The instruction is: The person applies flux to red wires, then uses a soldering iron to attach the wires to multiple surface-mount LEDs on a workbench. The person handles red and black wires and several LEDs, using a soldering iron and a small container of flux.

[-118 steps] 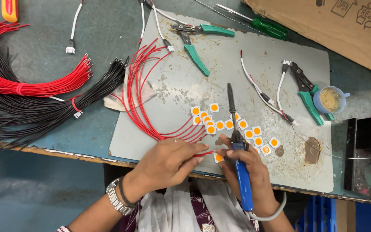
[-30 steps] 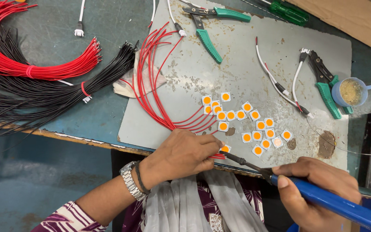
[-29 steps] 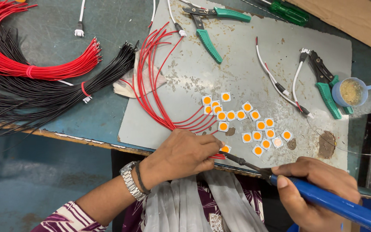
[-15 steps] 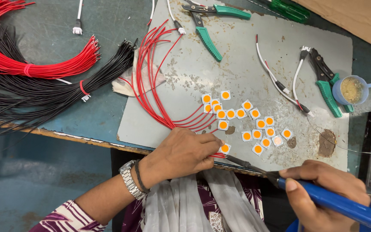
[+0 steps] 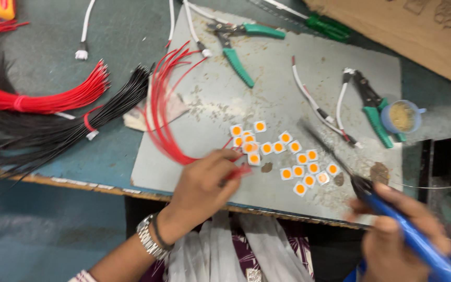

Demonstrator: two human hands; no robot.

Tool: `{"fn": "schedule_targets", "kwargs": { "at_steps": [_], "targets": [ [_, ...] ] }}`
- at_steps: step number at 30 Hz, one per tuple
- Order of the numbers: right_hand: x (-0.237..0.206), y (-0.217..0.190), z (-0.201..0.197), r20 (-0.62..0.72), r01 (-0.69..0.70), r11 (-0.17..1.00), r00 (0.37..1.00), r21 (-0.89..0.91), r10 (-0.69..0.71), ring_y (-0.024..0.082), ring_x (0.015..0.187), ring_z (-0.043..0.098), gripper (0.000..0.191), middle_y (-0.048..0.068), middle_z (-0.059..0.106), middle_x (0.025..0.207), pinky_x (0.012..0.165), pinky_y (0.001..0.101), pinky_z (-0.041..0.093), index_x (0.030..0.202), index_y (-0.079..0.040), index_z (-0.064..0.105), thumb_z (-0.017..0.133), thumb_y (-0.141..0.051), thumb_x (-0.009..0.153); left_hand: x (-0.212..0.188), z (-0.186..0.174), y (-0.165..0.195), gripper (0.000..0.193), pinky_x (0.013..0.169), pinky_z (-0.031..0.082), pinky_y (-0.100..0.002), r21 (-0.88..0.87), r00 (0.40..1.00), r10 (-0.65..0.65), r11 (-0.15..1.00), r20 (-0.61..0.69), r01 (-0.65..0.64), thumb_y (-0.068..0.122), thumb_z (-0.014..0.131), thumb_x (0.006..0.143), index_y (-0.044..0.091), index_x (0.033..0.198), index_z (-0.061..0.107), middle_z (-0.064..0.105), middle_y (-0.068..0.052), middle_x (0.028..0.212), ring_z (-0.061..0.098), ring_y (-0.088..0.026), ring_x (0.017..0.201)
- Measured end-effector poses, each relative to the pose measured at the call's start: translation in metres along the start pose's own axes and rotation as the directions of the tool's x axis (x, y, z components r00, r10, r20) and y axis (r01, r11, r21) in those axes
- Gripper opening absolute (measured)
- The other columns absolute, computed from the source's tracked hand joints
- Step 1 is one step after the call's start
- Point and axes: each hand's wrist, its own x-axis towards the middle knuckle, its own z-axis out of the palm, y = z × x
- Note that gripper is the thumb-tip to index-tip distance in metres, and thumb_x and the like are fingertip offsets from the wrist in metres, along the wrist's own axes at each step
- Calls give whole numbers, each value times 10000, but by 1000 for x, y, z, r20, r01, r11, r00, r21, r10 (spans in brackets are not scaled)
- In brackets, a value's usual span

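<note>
While motion blur softens the lower frame, this much can be read:
Left hand (image 5: 204, 185): fingers pinched on a red wire (image 5: 238, 172), low centre, at the near edge of the grey mat (image 5: 267, 99).
Right hand (image 5: 398, 240): lower right, closed around a blue-handled soldering iron (image 5: 392, 219); its dark tip is raised toward the square orange chips (image 5: 280, 154).
Chips: scattered mid-frame on the mat.
Wire bundles: red bundle (image 5: 37, 99) and black bundle (image 5: 53, 133) at left.
Green pliers (image 5: 236, 47): upper centre.

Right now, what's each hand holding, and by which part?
Left hand pinches a red wire near its end. Right hand grips the soldering iron by its blue handle.
</note>
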Motion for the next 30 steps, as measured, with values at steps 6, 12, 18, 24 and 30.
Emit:
{"fn": "schedule_targets", "kwargs": {
  "at_steps": [6, 12, 18, 24, 30],
  "targets": [
    [15, 21, 51, 353, 192, 897, 935, -397, -43, 292, 1097, 762, 228, 206, 728, 1237, 931, 357, 601, 1200, -25, 588, 602, 39, 982, 5, 0, 4, 105, 706, 614, -279, -128, 990, -56, 991, -129, 39, 34, 686, 946, -40, 1019, 704, 694, -156, 1205, 766, -207, 851],
    [5, 22, 72, 457, 247, 902, 887, -353, -65, 262, 1124, 761, 344, 196, 712, 1285, 870, 297, 626, 1197, -56, 536, 639, 93, 905, 2, 0, 8, 134, 786, 570, -377, 169, 937, 241, 965, -253, -202, 24, 710, 859, -34, 968, 659, 647, -201, 1186, 705, -357, 941],
    [-4, 35, 74, 506, 314, 923, 847, -223, -166, 283, 1258, 702, 472, 132, 696, 1272, 970, 310, 605, 1287, -65, 457, 696, 79, 907, -3, -2, 6, 179, 617, 533, -323, -27, 974, 204, 978, -100, -207, 10, 743, 891, 2, 1069, 725, 701, -91, 876, 682, -218, 706],
    [-2, 32, 72, 474, 302, 822, 879, -482, -46, 227, 983, 716, 582, 70, 756, 1087, 911, 373, 534, 1241, -128, 557, 890, -60, 768, -4, -1, 4, 154, 566, 501, -335, -54, 984, 159, 986, 79, -155, 69, 738, 813, 34, 960, 708, 641, -58, 732, 638, -216, 604],
    [1, 25, 74, 554, 431, 845, 807, -317, -204, 299, 1145, 731, 555, 129, 730, 1253, 1053, 450, 468, 1265, -96, 467, 741, 78, 815, -3, -1, 3, 85, 569, 527, -344, -41, 957, 199, 980, 212, -195, 103, 732, 820, 70, 874, 676, 667, -40, 806, 673, -215, 649]
  ]
}}
